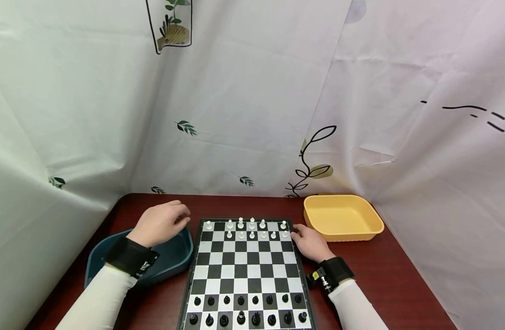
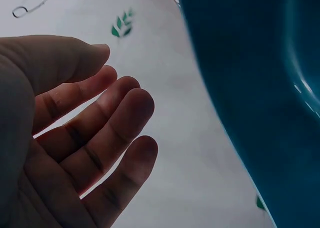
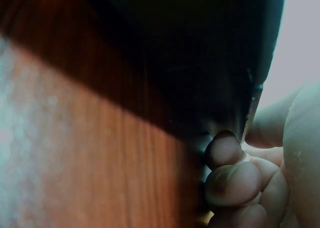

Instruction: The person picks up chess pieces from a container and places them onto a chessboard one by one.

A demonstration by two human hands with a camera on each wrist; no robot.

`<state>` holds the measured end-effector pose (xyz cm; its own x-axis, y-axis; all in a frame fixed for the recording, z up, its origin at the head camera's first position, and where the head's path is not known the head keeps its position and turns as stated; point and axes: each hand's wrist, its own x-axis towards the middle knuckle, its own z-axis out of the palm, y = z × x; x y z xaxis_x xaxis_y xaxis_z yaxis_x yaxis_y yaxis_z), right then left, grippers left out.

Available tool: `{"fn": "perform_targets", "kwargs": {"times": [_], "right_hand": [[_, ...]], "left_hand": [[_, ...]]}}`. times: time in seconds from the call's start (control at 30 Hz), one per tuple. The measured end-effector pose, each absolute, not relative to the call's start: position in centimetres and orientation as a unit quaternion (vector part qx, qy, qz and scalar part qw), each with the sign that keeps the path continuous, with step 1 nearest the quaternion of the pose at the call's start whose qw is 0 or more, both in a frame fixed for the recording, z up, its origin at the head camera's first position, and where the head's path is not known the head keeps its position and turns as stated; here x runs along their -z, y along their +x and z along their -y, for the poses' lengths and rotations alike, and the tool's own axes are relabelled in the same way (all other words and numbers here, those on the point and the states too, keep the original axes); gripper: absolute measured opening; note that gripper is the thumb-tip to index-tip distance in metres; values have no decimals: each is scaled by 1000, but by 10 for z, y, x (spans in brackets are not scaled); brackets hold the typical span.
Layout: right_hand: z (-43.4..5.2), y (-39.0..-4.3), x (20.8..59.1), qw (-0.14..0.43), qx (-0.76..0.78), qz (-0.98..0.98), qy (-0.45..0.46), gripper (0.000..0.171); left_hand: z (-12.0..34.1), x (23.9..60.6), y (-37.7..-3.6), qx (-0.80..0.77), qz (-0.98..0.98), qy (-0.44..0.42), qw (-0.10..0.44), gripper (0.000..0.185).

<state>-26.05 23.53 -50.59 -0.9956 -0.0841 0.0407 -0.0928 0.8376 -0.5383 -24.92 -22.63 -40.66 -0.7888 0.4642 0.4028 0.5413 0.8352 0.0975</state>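
Note:
A chess board (image 1: 247, 270) lies in the middle of the dark red table (image 1: 401, 275). White pieces (image 1: 252, 229) fill its two far rows and black pieces (image 1: 241, 309) its two near rows. My right hand (image 1: 298, 234) is at the board's far right edge, beside the outermost white pieces. In the right wrist view its fingers (image 3: 227, 180) curl against the board's dark edge (image 3: 200, 62). My left hand (image 1: 179, 219) hovers over the far end of a blue tray (image 1: 174, 256). Its fingers (image 2: 115, 123) are loosely spread and hold nothing, with the blue tray (image 2: 250, 87) beside them.
An empty yellow tray (image 1: 343, 217) stands at the far right of the table, just behind my right hand. White curtains printed with leaves close in the table at the back and on both sides. Both wrists wear black straps.

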Motion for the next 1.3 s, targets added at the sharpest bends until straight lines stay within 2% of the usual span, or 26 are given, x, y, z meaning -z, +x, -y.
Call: {"fn": "perform_targets", "kwargs": {"times": [0.33, 0.67, 1.07, 1.3], "right_hand": [[-233, -260, 505, 6, -284, 958, 44, 42], [-234, -259, 503, 7, -284, 958, 41, 42], [-233, -258, 505, 8, -289, 956, 48, 42], [-233, -258, 504, 8, -289, 956, 46, 42]], "left_hand": [[272, 419, -239, 107, 954, -231, 160, 11], [297, 436, -229, 97, 965, -208, 125, 11], [312, 446, -224, 90, 981, -168, -26, 16], [314, 443, -218, 84, 983, -156, -46, 20]]}}
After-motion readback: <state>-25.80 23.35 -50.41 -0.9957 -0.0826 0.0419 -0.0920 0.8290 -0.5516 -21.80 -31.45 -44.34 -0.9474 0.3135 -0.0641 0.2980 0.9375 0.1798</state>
